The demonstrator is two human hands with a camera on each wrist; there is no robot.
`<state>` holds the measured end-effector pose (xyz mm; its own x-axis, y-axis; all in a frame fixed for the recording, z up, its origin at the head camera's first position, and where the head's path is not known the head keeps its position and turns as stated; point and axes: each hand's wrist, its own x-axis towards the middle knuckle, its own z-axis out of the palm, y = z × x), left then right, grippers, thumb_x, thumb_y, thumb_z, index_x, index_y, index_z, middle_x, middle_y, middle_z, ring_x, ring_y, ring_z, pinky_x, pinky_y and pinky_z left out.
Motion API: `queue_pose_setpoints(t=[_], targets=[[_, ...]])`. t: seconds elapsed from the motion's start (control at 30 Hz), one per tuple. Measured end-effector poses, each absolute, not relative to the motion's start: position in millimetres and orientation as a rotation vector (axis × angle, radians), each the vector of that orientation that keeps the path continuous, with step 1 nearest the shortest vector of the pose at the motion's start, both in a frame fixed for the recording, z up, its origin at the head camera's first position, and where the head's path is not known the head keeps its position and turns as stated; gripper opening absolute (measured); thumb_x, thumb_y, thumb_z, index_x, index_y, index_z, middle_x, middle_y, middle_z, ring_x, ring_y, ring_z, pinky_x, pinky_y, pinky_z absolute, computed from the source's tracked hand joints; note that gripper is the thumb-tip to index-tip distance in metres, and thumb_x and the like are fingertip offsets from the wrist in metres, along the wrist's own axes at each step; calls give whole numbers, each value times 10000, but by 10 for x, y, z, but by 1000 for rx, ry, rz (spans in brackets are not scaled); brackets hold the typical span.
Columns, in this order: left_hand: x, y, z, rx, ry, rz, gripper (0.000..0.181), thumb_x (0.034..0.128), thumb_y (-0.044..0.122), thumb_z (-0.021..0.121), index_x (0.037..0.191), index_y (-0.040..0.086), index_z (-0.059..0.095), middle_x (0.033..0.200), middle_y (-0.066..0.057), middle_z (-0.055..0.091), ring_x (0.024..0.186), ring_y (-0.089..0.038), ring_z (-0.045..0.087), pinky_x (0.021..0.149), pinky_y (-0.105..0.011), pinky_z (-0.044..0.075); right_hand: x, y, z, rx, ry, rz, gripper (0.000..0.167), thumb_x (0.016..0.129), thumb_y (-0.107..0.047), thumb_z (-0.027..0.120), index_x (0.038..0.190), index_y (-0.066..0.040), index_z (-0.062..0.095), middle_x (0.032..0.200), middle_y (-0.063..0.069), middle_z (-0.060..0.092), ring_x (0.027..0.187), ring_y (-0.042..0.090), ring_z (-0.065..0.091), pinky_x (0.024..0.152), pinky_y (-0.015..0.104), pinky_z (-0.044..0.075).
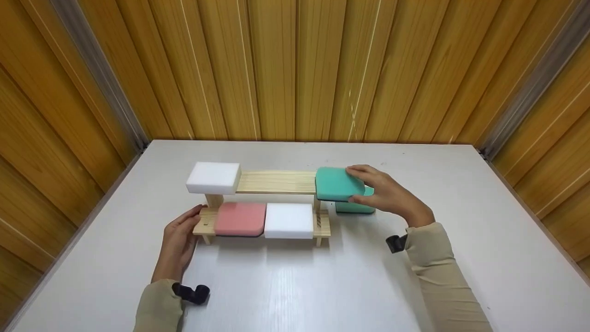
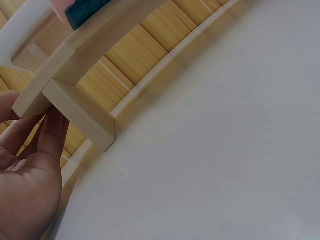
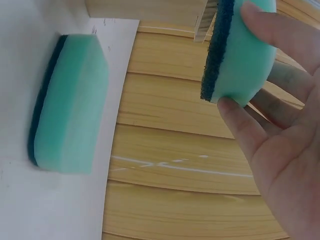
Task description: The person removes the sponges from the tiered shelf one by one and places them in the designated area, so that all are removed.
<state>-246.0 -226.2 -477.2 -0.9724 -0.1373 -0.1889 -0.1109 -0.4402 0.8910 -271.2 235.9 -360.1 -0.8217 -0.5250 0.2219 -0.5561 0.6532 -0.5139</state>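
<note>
A small two-tier wooden shelf (image 1: 276, 182) stands on the table. At the right end of its upper board, my right hand (image 1: 387, 192) grips a green sponge (image 1: 339, 183) by its edge, thumb and fingers on opposite sides; its dark scouring layer (image 3: 217, 55) faces down. My left hand (image 1: 176, 237) holds the left end of the lower board (image 2: 37, 95), with fingers underneath. A white sponge block (image 1: 214, 177) lies at the upper board's left end. On the lower board a pink sponge (image 1: 240, 218) sits beside another white block (image 1: 289, 220).
A second green sponge (image 1: 355, 207) lies on the white table (image 1: 295, 286), right of the shelf and partly hidden by the held one. Wood-patterned panels (image 1: 295, 69) rise behind the table and at both sides.
</note>
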Motion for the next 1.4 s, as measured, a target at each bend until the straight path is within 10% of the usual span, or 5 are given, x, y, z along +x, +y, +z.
queue_pose_setpoints(t=[0.47,1.4], targets=[[-2453,-2294,-4770,380,-1669,-2607,489,934,-9,547,1402,-46,410,1399,-65,541,1394,-195,389,1046,-191,457,-2717,2559,-3649,856,-2836,847,677,847,-120,725,1433,9,412,1434,190,447,1342,375,414,1114,548,379],[-2421,-2307,-4762,355,-1618,-2652,489,954,-14,502,1421,-52,365,1538,-139,343,1424,-188,339,1063,-181,438,-2753,3052,-3839,677,-2929,804,654,879,-29,661,1457,22,358,1489,223,356,1384,446,313,1135,609,297]])
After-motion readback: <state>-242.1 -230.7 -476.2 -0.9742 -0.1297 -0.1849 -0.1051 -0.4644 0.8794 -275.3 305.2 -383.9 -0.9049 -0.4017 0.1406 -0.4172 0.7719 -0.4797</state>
